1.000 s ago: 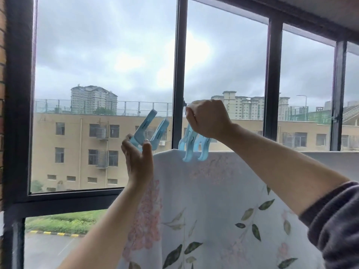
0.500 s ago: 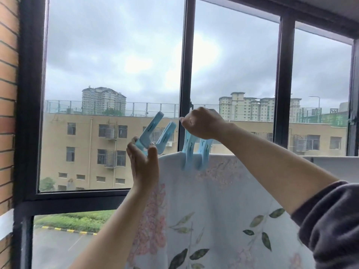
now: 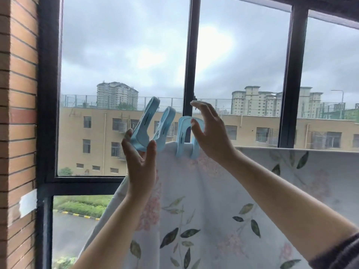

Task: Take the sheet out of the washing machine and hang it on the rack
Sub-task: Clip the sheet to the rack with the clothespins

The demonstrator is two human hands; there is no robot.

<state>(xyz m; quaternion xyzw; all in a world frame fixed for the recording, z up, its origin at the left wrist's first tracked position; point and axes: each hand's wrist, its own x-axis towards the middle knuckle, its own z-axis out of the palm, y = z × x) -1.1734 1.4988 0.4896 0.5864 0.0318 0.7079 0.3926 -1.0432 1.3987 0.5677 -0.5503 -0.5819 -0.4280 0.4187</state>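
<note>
Up by the window (image 3: 191, 55), the left hand (image 3: 140, 162) is pinching a blue clothes peg (image 3: 144, 123) — the right hand (image 3: 211, 138) is hovering, fingers (image 3: 204, 109) spread, at the clipped peg (image 3: 182, 133) on the floral sheet (image 3: 213, 200).

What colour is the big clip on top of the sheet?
Light blue. The clip, clamped over the sheet edge, shows best in the head view.

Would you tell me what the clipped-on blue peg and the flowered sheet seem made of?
The clipped-on large light-blue peg looks like moulded plastic: smooth, matte, slotted arms. The white flower-printed sheet looks like thin woven fabric, perhaps cotton: it drapes in soft folds.
</note>
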